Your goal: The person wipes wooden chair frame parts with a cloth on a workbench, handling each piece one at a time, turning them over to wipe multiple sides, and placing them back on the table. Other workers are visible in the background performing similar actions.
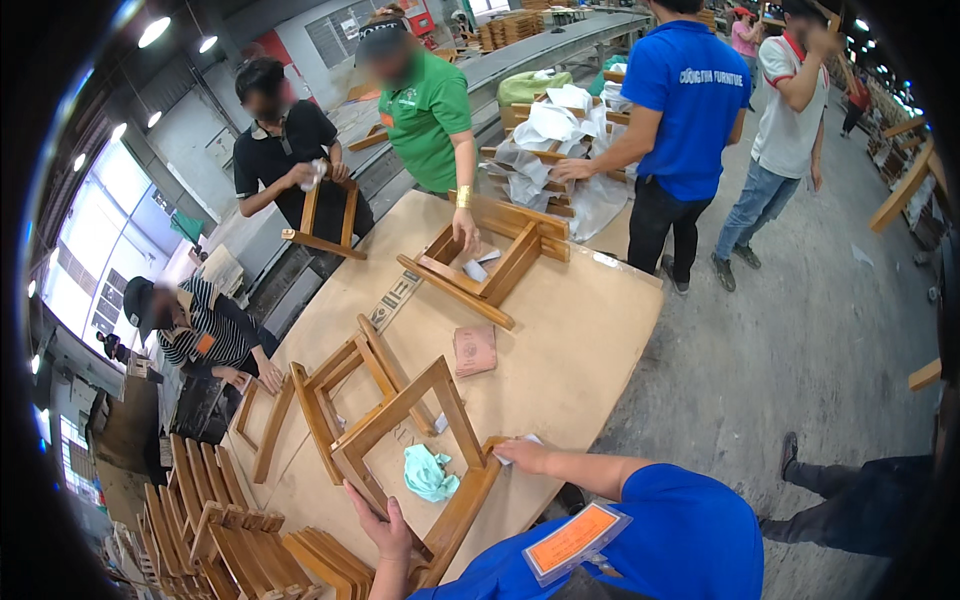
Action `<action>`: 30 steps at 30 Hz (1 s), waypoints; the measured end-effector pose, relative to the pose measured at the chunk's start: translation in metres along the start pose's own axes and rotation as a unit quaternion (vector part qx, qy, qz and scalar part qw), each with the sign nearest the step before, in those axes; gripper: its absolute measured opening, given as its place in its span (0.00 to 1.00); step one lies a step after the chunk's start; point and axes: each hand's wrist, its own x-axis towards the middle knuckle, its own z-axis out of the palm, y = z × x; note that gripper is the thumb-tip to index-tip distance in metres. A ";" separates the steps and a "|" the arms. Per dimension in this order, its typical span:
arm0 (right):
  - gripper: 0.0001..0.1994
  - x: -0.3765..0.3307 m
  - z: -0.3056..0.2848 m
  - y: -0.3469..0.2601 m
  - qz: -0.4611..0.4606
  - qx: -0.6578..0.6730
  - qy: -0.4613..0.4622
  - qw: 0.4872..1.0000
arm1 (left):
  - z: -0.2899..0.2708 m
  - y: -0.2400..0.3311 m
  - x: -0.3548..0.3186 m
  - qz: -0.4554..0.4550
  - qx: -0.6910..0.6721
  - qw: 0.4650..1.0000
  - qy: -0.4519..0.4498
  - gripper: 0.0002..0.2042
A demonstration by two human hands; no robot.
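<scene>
A brown wooden chair frame (470, 493) stands tilted at the table's near edge, in front of me. My left hand (385, 527) grips its lower left rail, thumb apart from the fingers. My right hand (524, 457) is closed round a small whitish piece, paper or cloth, pressed to the end of the frame's right-hand rail. A crumpled mint-green cloth (430, 473) shows through the frame's opening. Just beyond lies another wooden frame (350, 372), and a stack of reddish-brown sheets (475, 351) rests to its right.
The cardboard-covered table (580, 290) also bears a larger wooden frame (490, 255) under a green-shirted person's hand. Two more people handle frames along the left side. Stacked wooden parts (235, 545) stand at lower left. A blue-shirted person (690, 90) is beside wrapped frames at the back.
</scene>
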 end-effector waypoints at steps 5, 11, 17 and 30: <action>0.24 -0.003 -0.005 -0.004 -0.075 -0.015 0.054 0.996 | -0.002 -0.006 -0.006 -0.018 -0.010 1.000 0.011 0.39; 0.25 -0.002 -0.010 0.003 0.009 -0.184 0.018 0.983 | -0.011 -0.024 -0.014 0.008 0.011 1.000 0.027 0.38; 0.24 0.004 -0.015 0.019 -0.168 -0.129 0.036 0.977 | -0.023 -0.059 -0.020 -0.172 -0.134 0.974 0.062 0.32; 0.24 0.030 -0.057 0.050 -0.118 -0.283 0.041 0.951 | -0.084 -0.161 -0.059 -0.309 -0.045 0.923 0.224 0.27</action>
